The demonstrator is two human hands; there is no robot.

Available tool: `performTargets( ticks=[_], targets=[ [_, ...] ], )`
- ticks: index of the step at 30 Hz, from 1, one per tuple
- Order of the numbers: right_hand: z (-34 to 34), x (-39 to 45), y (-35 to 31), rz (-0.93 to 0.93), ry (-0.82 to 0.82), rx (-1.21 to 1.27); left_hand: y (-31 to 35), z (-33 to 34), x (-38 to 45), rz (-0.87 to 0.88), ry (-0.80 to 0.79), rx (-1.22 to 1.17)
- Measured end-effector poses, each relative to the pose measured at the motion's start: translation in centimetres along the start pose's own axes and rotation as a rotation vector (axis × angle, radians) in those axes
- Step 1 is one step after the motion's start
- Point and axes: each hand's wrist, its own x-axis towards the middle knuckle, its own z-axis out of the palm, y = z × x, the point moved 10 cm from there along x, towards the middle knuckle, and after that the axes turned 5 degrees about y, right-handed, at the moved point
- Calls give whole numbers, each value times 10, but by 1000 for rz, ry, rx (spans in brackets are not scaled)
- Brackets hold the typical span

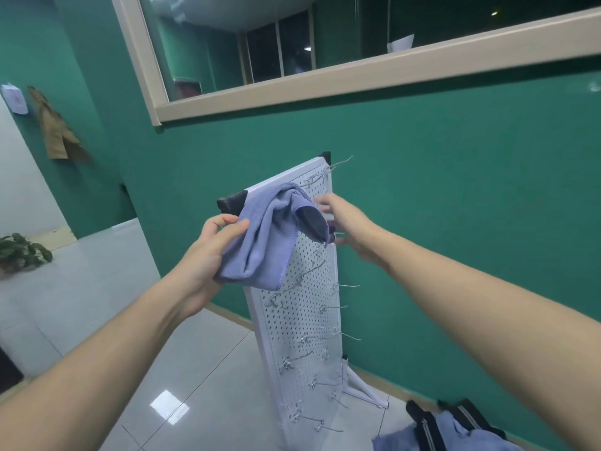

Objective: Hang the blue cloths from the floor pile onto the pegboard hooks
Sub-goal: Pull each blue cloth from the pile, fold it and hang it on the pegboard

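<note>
Hanging step underway: left hand grips blue cloth w/ curled fingers, held up vs pegboard top. Right hand fingers look spread, near upper hooks. Next, prob: snag cloth edge onto a hook. Floor pile waits.

Both arms extended; left hand gripping, fingers curled; right hand fingers spread, loose.

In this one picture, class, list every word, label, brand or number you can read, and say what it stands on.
No text can be read anywhere.
White wall box: faint marks on its front, too blurred to read.
Paper behind the window: no legible print.
Cloth, pegboard, pile: no label or print in view.
</note>
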Motion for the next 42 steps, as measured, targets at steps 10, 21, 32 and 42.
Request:
performTargets(
  ticks=[10,21,32,42],
  targets=[
    [27,-17,-62,-477,-238,-406,-1,25,-4,-213,-103,-94],
    [16,-2,-82,-571,-80,-400,15,48,9,-239,-118,-355],
    [-2,10,-94,-647,112,-386,17,54,18,-171,-146,-439],
    [26,16,-52,-408,-68,-358,-11,46,15,-63,22,-280]
  ],
)
